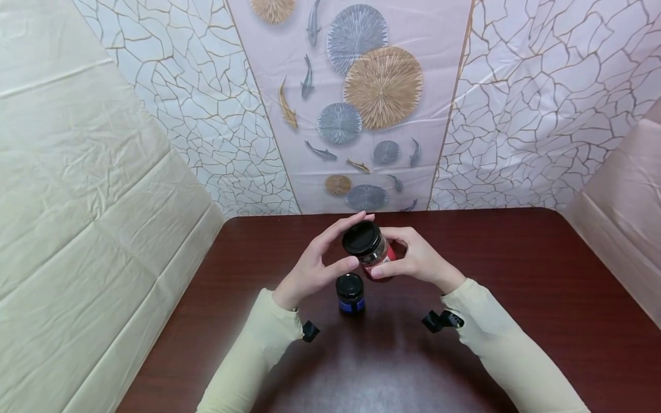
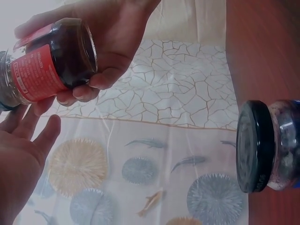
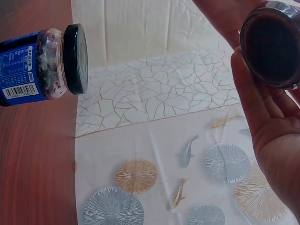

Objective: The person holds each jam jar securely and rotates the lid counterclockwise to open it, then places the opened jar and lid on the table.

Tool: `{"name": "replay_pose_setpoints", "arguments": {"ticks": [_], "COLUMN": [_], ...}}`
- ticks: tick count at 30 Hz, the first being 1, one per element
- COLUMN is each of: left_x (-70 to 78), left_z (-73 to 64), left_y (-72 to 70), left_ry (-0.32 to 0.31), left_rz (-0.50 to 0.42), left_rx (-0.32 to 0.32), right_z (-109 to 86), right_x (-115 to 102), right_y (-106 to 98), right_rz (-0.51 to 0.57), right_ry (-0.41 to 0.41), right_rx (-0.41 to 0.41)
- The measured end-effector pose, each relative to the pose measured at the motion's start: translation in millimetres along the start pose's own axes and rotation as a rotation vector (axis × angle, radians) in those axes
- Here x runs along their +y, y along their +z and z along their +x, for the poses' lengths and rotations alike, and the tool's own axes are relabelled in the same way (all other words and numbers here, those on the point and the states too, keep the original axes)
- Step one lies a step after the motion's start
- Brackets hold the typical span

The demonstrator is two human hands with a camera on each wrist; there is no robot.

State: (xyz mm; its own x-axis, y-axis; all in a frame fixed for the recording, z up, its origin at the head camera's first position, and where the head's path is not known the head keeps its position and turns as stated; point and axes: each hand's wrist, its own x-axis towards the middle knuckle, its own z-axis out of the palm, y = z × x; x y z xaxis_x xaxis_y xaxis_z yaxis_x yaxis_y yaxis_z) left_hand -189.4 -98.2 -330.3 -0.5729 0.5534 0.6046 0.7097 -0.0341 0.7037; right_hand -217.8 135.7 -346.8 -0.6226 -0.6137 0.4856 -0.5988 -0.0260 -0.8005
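Note:
In the head view my right hand point(image 1: 420, 258) grips a red-labelled glass jar point(image 1: 384, 257) by its body, above the table. The jar is tilted, and its black lid point(image 1: 363, 237) faces up and to the left. My left hand point(image 1: 320, 264) is spread around the lid, thumb below it and fingers beyond it; whether they press on it is hard to tell. The left wrist view shows the jar's dark contents and red label point(image 2: 40, 75). A smaller blue-labelled jar point(image 1: 351, 293) with a black lid stands upright on the table, beneath the left hand.
The dark red-brown table point(image 1: 248, 258) has rounded far corners. Behind it hangs a patterned cloth point(image 1: 361, 166) with fish and round motifs. A pale cloth point(image 1: 103, 172) slopes along the left side, and another point(image 1: 619, 189) along the right.

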Motion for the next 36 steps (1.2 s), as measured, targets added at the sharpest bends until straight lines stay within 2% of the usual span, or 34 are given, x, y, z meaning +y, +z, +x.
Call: {"name": "replay_pose_setpoints", "arguments": {"ticks": [11, 18, 27, 36], "left_x": [-2.3, -2.6, -3.7, -2.8], "left_z": [-5.2, -6.8, -7.0, -3.1], "left_y": [-2.8, -2.4, -3.1, -0.7], "left_ry": [-0.013, -0.059, -0.045, -0.019], "left_rz": [0.028, 0.058, 0.04, -0.028], "left_rx": [0.033, 0.069, 0.033, -0.012], "right_z": [-0.6, -1.3, -1.1, 1.3], "right_x": [0.3, 1.1, 2.4, 3.0], "right_y": [-1.7, -1.8, 0.2, 4.7], "right_rz": [0.0, -0.004, 0.071, 0.049], "right_ry": [0.019, 0.027, 0.023, -0.009], "right_rx": [0.006, 0.002, -0.061, -0.094]}}
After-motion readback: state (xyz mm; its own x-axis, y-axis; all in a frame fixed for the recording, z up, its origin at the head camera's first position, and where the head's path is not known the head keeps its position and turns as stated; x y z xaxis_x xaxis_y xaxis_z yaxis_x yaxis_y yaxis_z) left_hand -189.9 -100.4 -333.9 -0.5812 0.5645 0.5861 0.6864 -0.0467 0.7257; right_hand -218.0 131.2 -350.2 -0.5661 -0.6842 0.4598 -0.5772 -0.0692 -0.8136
